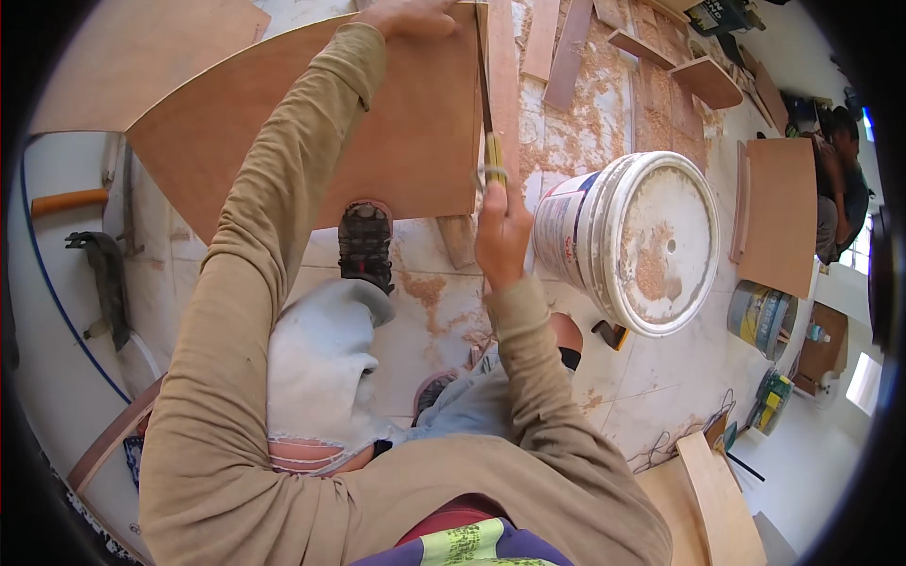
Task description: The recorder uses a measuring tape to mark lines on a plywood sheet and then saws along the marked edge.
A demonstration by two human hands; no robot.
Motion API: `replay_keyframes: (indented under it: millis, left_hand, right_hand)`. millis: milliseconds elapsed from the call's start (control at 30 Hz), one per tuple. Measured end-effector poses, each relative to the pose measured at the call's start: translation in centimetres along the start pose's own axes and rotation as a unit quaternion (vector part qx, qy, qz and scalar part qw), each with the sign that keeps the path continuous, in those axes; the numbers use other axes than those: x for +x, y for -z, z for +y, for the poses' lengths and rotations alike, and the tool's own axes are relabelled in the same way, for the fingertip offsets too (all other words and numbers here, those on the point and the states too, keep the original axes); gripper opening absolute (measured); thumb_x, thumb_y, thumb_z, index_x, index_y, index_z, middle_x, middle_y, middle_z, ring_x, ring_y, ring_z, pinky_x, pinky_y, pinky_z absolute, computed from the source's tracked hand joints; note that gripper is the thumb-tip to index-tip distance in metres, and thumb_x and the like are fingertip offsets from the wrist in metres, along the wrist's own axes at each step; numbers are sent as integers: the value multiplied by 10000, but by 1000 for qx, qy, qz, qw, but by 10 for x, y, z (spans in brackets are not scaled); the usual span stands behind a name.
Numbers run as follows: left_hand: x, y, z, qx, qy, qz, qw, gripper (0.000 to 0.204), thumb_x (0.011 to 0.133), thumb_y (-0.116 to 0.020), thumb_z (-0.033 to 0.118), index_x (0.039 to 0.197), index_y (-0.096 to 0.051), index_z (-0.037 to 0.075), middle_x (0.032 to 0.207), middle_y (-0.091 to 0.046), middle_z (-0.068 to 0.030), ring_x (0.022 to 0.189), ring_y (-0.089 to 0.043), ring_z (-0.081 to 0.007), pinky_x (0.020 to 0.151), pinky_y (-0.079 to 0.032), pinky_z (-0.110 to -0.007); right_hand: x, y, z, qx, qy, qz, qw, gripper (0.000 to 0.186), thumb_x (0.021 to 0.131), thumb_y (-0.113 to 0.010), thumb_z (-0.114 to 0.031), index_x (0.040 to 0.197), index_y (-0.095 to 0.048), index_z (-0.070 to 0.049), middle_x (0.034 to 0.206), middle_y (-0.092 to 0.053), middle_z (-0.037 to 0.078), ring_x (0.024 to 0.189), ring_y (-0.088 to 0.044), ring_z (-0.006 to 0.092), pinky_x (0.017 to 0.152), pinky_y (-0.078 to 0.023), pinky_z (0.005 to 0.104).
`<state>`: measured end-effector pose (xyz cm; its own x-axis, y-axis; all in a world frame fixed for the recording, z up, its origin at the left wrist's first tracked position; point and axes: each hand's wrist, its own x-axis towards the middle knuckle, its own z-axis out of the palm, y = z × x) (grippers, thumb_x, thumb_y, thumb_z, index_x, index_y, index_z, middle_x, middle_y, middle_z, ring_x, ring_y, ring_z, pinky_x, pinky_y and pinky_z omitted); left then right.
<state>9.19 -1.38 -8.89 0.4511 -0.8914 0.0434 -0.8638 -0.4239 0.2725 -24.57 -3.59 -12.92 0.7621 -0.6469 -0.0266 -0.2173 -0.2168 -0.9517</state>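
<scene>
My left hand (411, 17) lies on the reddish-brown plywood sheet (406, 123) near its far right corner, partly cut off by the picture's top. Its visible fingers look laid on the wood. In my right hand (503, 231) is the yellow handle of a tool with a long, narrow dark blade (484, 80). The blade runs along the sheet's right edge; seen so thin, its exact kind is unclear. A pale loop circles the handle. My shoe (365, 241) is at the sheet's near edge, beside a wood block (457, 238) under it.
A lidded white bucket (665, 245) stands right of my right hand. Wood strips (569, 57) and shavings litter the floor beyond it. A hammer (99, 283) and an orange-handled tool (71, 202) lie left. Another person (838, 184) is at far right, by a wood panel (779, 217).
</scene>
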Motion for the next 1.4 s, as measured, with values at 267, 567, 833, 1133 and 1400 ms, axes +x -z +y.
replay_keyframes:
  millis: [267, 567, 833, 1133, 1400]
  left_hand:
    - [-4, -1, -4, -20, 3, 3, 1000, 557, 817, -588, 215, 1325, -595, -13, 1318, -613, -268, 1264, -576, -371, 1079, -438, -438]
    - [0, 3, 10, 61, 95, -42, 993, 634, 879, -586, 332, 1471, -502, 122, 1452, -564, -129, 1364, -499, -316, 1147, -363, -444]
    - [-3, 0, 7, 60, 95, -25, 993, 660, 849, -573, 304, 1483, -490, 140, 1474, -546, -126, 1382, -484, -311, 1150, -358, -456]
    - [-9, 15, 24, 54, 118, -71, 989, 638, 850, -536, 269, 1475, -500, 145, 1450, -563, -134, 1363, -501, -315, 1135, -384, -458]
    - [-11, 11, 26, 77, 118, -46, 989, 629, 854, -537, 292, 1469, -510, 164, 1437, -573, -138, 1353, -510, -320, 1126, -395, -467]
  right_hand:
    - [56, -25, 13, 57, 104, 33, 992, 438, 1044, -499, -273, 1382, -572, -4, 1104, -714, 209, 982, -696, 245, 857, -535, 364]
    - [78, -26, -11, 5, 122, 52, 991, 411, 1041, -495, -305, 1340, -604, -46, 929, -698, 210, 771, -668, 240, 706, -527, 402]
    - [11, -4, -10, 18, 74, 16, 997, 435, 1066, -445, -266, 1425, -529, -35, 1137, -700, 213, 1016, -696, 263, 852, -530, 368]
    - [142, -50, -10, -6, 196, 88, 977, 431, 1043, -493, -335, 1337, -606, -40, 839, -674, 235, 690, -646, 298, 665, -515, 413]
    - [-34, 6, 23, 38, 76, 28, 996, 419, 1045, -488, -234, 1390, -562, -8, 1145, -719, 183, 983, -716, 254, 851, -556, 356]
